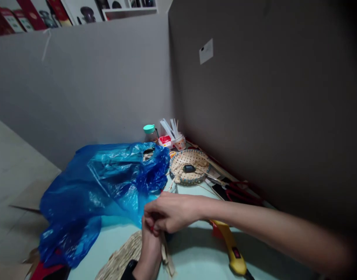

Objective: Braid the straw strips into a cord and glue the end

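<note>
Resting the left hand (150, 242) at the near edge, between a coarse fibre bundle (121, 254) on its left and a pale tan strip (167, 259) just right; pointing the strip's long axis from beneath the hands toward the lower edge, lying nearer the left wrist. Holding the right hand (175, 214) across the left, curling its fingers toward the thumb by a red speck (152, 229), but being unable to tell whether clamping anything. Hiding the left fingers, state untellable, and the strip's upper end. Covering a yellow-handled tool's (233, 251) far end with the right forearm (242, 212); lying beyond, a woven basket (178, 159).
</note>
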Action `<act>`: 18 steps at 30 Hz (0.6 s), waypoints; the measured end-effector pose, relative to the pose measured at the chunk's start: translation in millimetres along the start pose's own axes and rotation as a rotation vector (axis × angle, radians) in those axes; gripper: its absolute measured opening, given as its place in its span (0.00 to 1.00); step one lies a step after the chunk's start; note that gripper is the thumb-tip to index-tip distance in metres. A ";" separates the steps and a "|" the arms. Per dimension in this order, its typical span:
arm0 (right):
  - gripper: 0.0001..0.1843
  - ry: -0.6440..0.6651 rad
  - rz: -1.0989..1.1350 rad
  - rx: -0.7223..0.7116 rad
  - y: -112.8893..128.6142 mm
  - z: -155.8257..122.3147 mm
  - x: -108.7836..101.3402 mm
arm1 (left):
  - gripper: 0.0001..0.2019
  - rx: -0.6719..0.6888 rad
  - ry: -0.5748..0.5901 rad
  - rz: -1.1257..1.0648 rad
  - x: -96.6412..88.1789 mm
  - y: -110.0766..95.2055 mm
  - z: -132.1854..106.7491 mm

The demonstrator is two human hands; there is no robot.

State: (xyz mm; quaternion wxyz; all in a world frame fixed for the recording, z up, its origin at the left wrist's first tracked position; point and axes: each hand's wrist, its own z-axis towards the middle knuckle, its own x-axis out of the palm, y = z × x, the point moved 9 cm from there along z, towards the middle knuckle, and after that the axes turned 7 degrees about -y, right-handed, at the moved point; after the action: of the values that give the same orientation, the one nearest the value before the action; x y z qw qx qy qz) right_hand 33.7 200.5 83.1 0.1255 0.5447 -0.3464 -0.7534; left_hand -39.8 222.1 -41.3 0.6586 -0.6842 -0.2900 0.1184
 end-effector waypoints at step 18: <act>0.14 0.012 -0.324 0.172 -77.7 13.1 -23.4 | 0.22 -0.094 0.077 0.115 3.7 11.4 -11.4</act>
State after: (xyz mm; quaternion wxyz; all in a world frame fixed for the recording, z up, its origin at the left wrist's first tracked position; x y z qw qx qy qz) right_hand 45.2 275.4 51.3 -0.0425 0.6064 -0.3167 -0.7281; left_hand -27.8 215.0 -50.4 0.6286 -0.7339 -0.2299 0.1156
